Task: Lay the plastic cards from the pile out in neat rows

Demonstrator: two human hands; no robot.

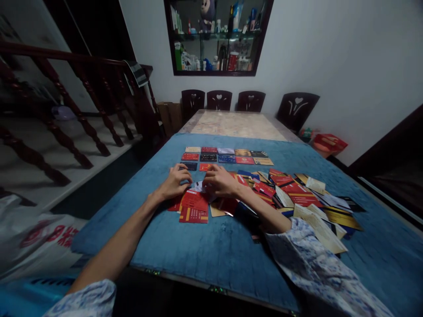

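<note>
My left hand (176,179) rests over the blue cloth with its fingers bent and apart, close to a dark blue card (189,166). My right hand (220,180) has its fingers curled down over a whitish card (198,186) and appears to grip its edge; the fingertips are partly hidden. Just beyond the right fingers lies a red-orange card (205,167). Below both hands is a loose pile of red cards (194,207), with a gold-coloured card (216,209) beside it. Farther back, cards lie in neat rows, among them a black card (208,157).
A large heap of mixed cards (297,191) spreads to the right, partly under my right forearm. The blue cloth (218,246) covers the near part of the table. Chairs (219,101) stand at the far end, a wooden railing (82,92) at left.
</note>
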